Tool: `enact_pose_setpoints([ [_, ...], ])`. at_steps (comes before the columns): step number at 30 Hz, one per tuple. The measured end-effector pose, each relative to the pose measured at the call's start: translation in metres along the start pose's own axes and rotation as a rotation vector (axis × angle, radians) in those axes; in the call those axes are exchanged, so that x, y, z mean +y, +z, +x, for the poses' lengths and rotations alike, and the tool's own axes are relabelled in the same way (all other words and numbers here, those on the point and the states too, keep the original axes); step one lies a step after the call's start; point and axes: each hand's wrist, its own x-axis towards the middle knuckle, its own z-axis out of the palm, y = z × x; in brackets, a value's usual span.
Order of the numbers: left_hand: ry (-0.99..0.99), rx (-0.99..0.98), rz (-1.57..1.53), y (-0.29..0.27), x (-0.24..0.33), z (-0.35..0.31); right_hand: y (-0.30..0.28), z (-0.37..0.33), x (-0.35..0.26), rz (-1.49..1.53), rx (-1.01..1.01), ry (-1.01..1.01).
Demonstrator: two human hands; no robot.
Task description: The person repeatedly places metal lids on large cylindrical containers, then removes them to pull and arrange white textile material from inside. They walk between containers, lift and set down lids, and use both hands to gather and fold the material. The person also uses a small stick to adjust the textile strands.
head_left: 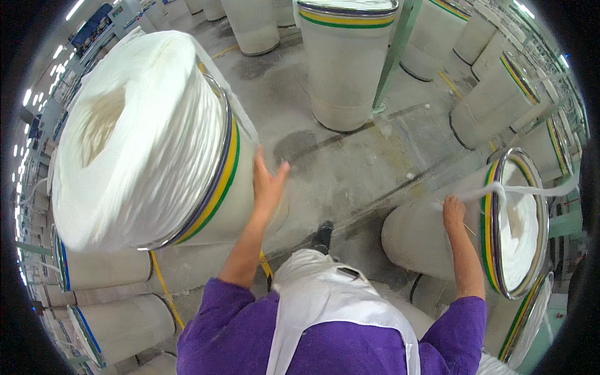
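A tall off-white can (247,206) with yellow and green bands stands at my left. Thick white coiled sliver (159,119) bulges high above its metal rim. My left hand (269,186) is at the side of this can, thumb and fingers spread; whether it touches the wall is unclear. On the right, my right hand (454,212) is closed beside another banded can (419,234), with a thin pale stick-like piece running through the fingers. White sliver (520,234) lies lower inside that can, and a loose strand of sliver (531,189) crosses its rim, bunched at the edge.
Ahead stands another full can (347,75) next to a green post (397,53). More cans (494,103) line the right, and blue-rimmed cans (119,319) lie to the lower left. Yellow lines (165,287) mark the grey concrete floor (337,162); bits of white fluff are on it.
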Motion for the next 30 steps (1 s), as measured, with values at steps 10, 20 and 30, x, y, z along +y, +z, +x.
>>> enact_pose_setpoints([
  [10, -0.181, 0.403, -0.241, 0.061, -0.075, 0.243, -0.071, 0.016, 0.020, 0.110, -0.533, 0.043],
  [20, -0.136, -0.448, -0.514, 0.184, 0.026, 0.014, -0.201, 0.038, 0.031, 1.343, -0.259, 0.220],
  [30, -0.649, -0.760, -1.514, 0.261, 0.161, -0.097, -0.212, -0.034, 0.047, 1.547, -0.154, 0.009],
])
